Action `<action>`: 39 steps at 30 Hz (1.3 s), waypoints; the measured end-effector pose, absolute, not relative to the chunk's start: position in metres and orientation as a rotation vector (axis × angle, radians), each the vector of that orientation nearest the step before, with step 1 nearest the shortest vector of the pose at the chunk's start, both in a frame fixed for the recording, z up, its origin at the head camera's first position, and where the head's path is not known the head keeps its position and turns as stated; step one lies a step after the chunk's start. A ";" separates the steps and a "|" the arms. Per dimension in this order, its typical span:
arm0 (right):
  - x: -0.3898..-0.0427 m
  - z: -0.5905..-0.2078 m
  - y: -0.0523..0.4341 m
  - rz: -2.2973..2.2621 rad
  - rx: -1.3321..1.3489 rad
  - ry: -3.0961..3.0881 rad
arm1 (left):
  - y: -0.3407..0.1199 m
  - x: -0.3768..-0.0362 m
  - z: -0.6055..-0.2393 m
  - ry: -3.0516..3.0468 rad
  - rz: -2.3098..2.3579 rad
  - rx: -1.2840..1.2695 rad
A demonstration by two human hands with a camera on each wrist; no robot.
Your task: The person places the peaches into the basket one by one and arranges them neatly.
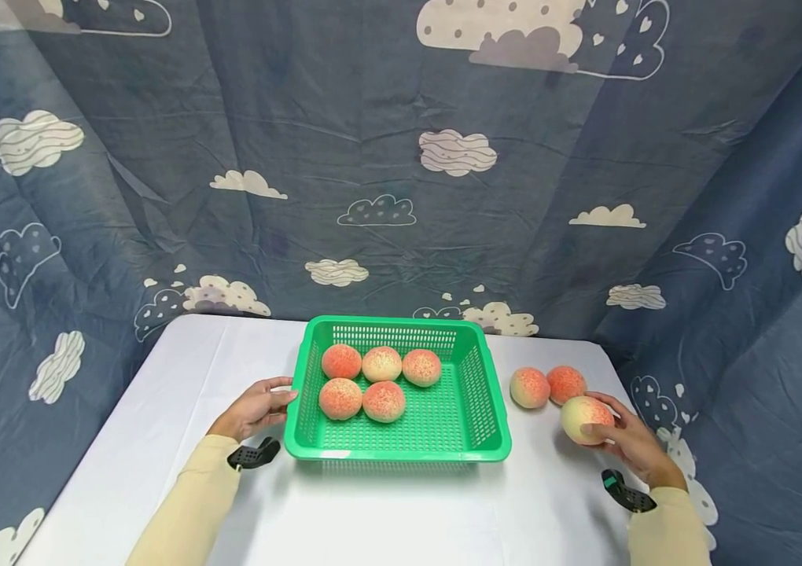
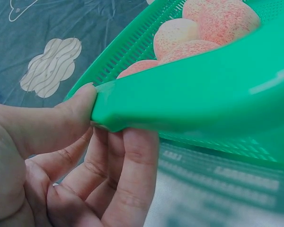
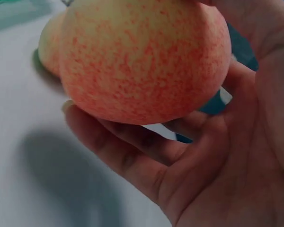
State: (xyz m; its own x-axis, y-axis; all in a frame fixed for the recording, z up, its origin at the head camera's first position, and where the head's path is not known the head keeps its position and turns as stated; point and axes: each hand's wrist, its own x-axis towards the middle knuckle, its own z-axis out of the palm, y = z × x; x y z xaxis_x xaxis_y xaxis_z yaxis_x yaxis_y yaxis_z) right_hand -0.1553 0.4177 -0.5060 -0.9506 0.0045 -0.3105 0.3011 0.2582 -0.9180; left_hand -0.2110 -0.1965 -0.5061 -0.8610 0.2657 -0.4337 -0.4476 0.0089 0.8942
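A green plastic basket point(image 1: 401, 454) with slotted walls stands on the white table. Its left rim is pinched by my left hand point(image 1: 255, 410); in the left wrist view the thumb lies on top of the rim and the fingers point(image 2: 139, 170) curl beneath it. Several peaches point(image 1: 384, 402), mottled red and yellow, sit in the left and middle part of the basket. Right of the basket, my right hand point(image 1: 630, 440) holds a yellow-and-red peach point(image 3: 146, 66), thumb on one side and fingers on the other. A shadow falls on the table below this peach.
Two more peaches, one paler point(image 1: 530, 387) and one redder point(image 1: 566, 384), lie side by side on the table point(image 1: 401, 511) between the basket and the right hand. A dark blue curtain point(image 1: 373, 118) with cloud prints hangs behind and along both sides.
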 end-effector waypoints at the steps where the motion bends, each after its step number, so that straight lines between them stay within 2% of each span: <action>1: -0.156 -0.503 0.416 -1.758 0.247 2.280 | -0.196 -0.211 -0.506 1.800 1.904 -0.185; 17: -0.179 -0.470 0.375 -1.691 -0.135 2.264 | -0.194 -0.211 -0.509 1.814 1.903 -0.171; 39: -0.230 -0.451 0.299 -1.584 -0.362 2.176 | -0.196 -0.209 -0.506 1.803 1.912 -0.161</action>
